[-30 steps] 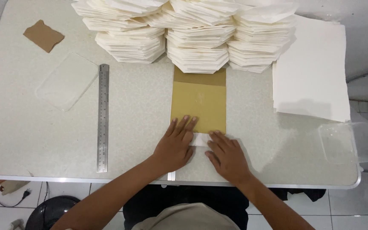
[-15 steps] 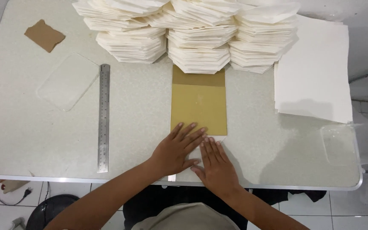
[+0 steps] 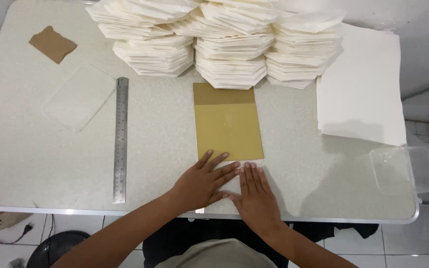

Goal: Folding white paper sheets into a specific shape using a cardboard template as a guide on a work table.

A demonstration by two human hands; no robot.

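White folded paper (image 3: 234,181) lies flat under your left hand (image 3: 202,182) and right hand (image 3: 256,196), both spread open, side by side, just below the mustard card (image 3: 228,121). Beyond: 3 paper stacks (image 3: 229,44); steel ruler (image 3: 120,139) left.

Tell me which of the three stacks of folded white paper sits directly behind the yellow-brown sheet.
The middle stack. Its front edge meets the far end of the yellow-brown sheet, while the left stack and right stack stand off to either side.
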